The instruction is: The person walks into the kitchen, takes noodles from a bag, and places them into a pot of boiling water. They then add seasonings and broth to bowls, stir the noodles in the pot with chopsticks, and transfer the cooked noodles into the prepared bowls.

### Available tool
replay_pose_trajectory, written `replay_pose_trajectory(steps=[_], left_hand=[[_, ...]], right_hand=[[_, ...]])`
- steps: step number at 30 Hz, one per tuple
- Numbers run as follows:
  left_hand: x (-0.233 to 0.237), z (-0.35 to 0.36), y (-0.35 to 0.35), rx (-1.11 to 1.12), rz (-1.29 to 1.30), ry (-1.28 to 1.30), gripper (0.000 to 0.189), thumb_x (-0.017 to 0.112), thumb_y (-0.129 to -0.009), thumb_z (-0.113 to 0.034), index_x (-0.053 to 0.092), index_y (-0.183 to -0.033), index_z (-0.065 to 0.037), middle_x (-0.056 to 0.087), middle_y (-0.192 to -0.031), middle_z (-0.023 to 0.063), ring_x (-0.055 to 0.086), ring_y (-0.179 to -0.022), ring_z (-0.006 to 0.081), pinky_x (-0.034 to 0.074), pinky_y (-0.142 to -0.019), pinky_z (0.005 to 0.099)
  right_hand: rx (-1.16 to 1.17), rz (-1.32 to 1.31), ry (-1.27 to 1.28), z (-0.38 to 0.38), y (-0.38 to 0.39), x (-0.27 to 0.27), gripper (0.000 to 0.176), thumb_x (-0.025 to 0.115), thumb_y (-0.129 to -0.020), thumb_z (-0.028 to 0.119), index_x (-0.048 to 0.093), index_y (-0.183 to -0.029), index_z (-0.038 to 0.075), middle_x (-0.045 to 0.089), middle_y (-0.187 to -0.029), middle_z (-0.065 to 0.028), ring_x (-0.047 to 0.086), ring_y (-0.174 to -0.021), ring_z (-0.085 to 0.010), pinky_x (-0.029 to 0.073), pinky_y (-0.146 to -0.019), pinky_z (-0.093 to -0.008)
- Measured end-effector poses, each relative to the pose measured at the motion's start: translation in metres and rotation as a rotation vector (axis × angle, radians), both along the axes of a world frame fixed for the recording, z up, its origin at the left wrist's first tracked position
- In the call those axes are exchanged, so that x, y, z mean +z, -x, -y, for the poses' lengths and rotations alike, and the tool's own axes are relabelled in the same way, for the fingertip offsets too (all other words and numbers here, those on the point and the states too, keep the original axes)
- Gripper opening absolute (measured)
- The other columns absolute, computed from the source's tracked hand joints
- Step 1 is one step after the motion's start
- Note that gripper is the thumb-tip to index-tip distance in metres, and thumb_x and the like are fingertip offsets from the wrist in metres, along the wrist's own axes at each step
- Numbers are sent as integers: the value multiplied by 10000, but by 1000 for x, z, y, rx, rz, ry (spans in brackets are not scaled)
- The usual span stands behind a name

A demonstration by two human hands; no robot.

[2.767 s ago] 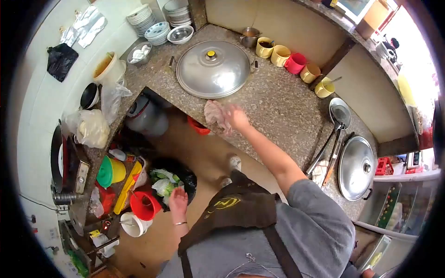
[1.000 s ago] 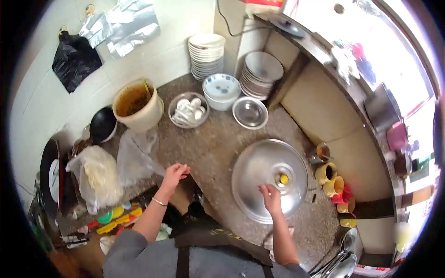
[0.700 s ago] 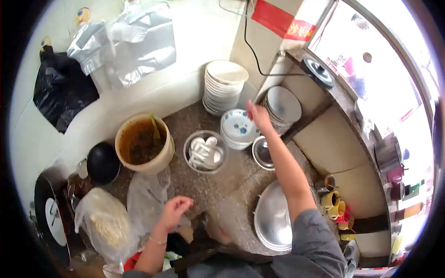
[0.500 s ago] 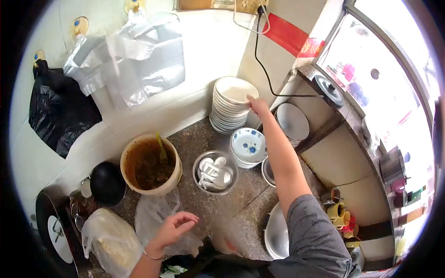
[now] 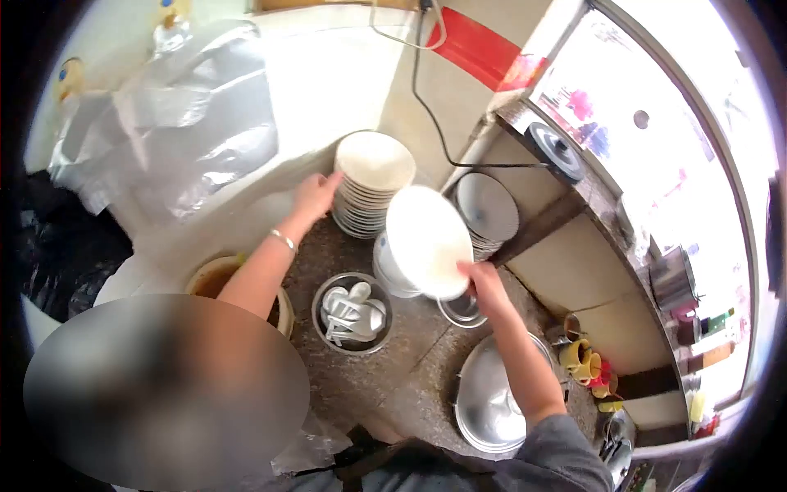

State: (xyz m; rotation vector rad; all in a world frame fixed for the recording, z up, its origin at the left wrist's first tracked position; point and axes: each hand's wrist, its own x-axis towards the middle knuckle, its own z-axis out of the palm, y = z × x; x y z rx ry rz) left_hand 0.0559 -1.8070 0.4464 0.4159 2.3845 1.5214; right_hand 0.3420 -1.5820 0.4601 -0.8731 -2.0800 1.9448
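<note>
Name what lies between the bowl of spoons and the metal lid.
Bare counter lies between the bowl of spoons and the metal lid, as the head view shows.

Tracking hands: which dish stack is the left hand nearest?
The leftmost stack, tall and topped by a cream bowl; the left hand is at its rim.

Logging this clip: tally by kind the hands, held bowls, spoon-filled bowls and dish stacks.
Hands: 2 (left hand, right hand)
Held bowl: 1
Spoon-filled bowl: 1
Dish stacks: 3 (tall stack, low stack, right stack)
Total: 7
</note>
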Motion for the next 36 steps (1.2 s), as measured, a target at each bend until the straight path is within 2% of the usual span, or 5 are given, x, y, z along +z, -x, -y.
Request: replay_pose_trajectory(steps=[9, 15, 23, 27, 36], left_hand=[[-35, -69, 95, -73, -174, 483, 346, 571, -788, -297, 587, -655, 22, 589, -568, 142, 564, -437, 213, 462, -459, 360], [-17, -70, 114, -4, 130, -42, 262, 510, -830, -240, 543, -775, 14, 519, -589, 83, 518, -489, 170, 464, -422, 289], [95, -58, 64, -119, -1255, 476, 320, 525, -853, -258, 581, -865, 57, 574, -660, 184, 556, -484, 252, 442, -429, 372], [125, -51, -70, -225, -1428, 611, 321, 513, -859, -256, 589, -817, 53, 571, -668, 182, 567, -528, 232, 452, -459, 367], [-11, -118, -550, -476, 23, -162, 187, 534, -824, -130, 565, -899, 38, 580, -792, 74, 560, -700, 160, 459, -647, 274]], right_hand=[[-289, 635, -325, 9, -329, -12, 392, 607, -804, 374, 665, -827, -14, 600, -637, -95, 555, -605, -161, 446, -579, -315], [-678, 946, -392, 39, -490, -9, 399, 600, -757, 415, 668, -802, 24, 641, -702, -165, 636, -678, -286, 491, -645, -396], [-840, 1221, -809, 45, -669, -13, 280, 566, -717, 320, 667, -674, 62, 619, -660, -168, 618, -655, -331, 493, -620, -435], [-922, 1299, -839, 15, -765, -32, 288, 561, -713, 313, 658, -661, 47, 623, -683, -175, 617, -676, -342, 492, -637, -449], [-1384, 736, -250, -88, -971, -203, 351, 580, -756, 367, 695, -799, 38, 658, -740, -174, 652, -745, -297, 483, -709, -382]])
